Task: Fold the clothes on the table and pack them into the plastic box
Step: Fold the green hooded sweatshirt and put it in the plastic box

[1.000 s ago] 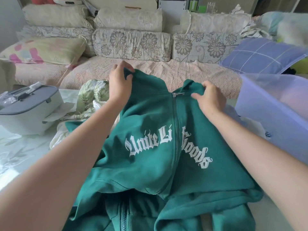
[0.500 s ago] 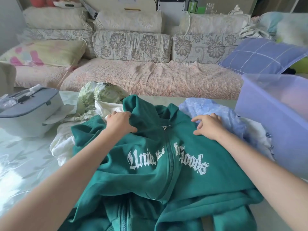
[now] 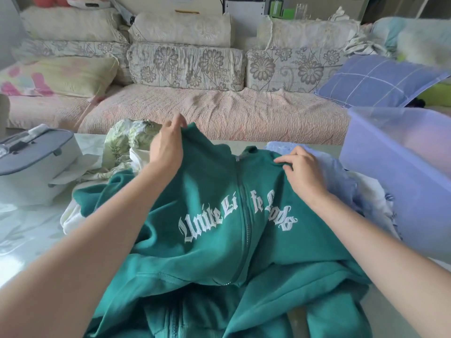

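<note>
From the head view I have the green hoodie [image 3: 219, 240] spread chest-up over the middle of the tabletop [image 3: 29, 230]. Its lower part is bunched in folds at the near edge. The zip runs up the centre and looks done up across the chest, with white gothic lettering on both sides of it.

My left hand [image 3: 166, 147] is at the hoodie's collar end, left of the zip. Its fingers [image 3: 175, 120] pinch the top edge of the cloth and hold it raised off the pile. My right hand [image 3: 305, 174] is on the other side of the zip near the collar. Its fingers [image 3: 285, 159] are curled into the green fabric and grasp it low against the pile.

The plastic box [image 3: 402, 179], translucent and bluish, stands at the right edge of the tabletop, just beyond my right forearm. I cannot make out what is in it.

More clothes lie under and around the hoodie:
- A leaf-print garment [image 3: 127, 140] is heaped toward the far edge, beside my left hand.
- A white garment [image 3: 73, 215] pokes out from under the hoodie's left side.
- A light-blue garment [image 3: 336, 172] lies between the hoodie and the box.

A white case [image 3: 36, 167] with a grey lid sits at the left edge. Beyond the far edge is a sofa [image 3: 219, 113] with floral cushions and a blue checked pillow [image 3: 373, 81].
</note>
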Motion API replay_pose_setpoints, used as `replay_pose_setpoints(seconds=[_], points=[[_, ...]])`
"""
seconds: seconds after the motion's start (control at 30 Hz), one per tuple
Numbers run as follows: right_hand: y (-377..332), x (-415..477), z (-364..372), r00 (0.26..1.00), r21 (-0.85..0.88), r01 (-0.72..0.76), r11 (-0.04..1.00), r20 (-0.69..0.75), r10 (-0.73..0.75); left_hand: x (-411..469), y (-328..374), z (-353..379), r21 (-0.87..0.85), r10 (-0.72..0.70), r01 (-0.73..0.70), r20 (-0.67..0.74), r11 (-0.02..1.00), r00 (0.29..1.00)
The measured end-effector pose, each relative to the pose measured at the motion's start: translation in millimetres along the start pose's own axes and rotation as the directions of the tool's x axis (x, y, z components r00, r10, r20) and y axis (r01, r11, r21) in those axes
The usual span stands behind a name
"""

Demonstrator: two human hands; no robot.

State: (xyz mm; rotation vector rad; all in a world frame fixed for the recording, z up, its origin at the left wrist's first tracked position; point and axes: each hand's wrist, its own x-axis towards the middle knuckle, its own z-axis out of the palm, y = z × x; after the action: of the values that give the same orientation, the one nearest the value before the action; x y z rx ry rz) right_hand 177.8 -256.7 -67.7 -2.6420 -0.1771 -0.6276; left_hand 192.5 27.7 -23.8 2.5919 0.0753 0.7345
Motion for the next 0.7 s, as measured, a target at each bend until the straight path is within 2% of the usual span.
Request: replay_pose_setpoints(seconds=[0.03,0.1,0.13,0.23,0.37,0.47,0.57,0.63,0.7], points=[[0.6,-3.0,4.9,0.993,-0.035,-0.004,0.999,0.121,0.008,-6.1,-2.2,9.3,-0.044,0.019,-0.016,0.083,0.999,0.996],[-0.7,-11.1,11.6,0.922,-0.156,0.022,0.988,0.384,0.04,-23.3,-12.1,29.3,-0.061,0.06,-0.045,0.273,0.997,0.96],[-1.5,-13.8,11.9,0.896,-0.173,0.031,0.984,0.441,0.049,-31.6,-17.1,34.5,-0.021,0.057,-0.053,0.345,0.998,0.937],[0.7,-18.5,4.7,0.929,-0.087,-0.031,0.996,0.366,0.061,-46.0,-27.5,28.8,0.07,-0.017,-0.011,0.393,0.997,0.919],[3.0,-31.0,-16.8,0.931,-0.012,-0.105,0.994,0.35,0.103,-68.4,-42.0,-0.5,0.084,-0.036,0.013,0.283,0.996,0.958],[5.3,-49.6,-33.4,0.931,-0.044,-0.191,0.981,0.308,0.195,-90.0,-53.9,-19.1,0.098,-0.161,0.133,0.38,0.986,0.911],[6.6,-72.1,-46.7,0.919,-0.034,-0.234,0.972,0.318,0.232,-108.4,-56.3,-32.1,0.145,-0.193,0.142,0.455,0.979,0.87],[0.0,-90.1,-55.2,0.919,-0.006,-0.194,0.981,0.348,0.184,-119.3,-47.8,-42.8,0.106,-0.145,0.11,0.427,0.988,0.892],[-6.7,-110.7,-58.0,0.937,-0.028,-0.075,0.997,0.341,0.08,-134.6,-36.1,-55.3,0.06,-0.076,0.059,0.348,0.996,0.935]])
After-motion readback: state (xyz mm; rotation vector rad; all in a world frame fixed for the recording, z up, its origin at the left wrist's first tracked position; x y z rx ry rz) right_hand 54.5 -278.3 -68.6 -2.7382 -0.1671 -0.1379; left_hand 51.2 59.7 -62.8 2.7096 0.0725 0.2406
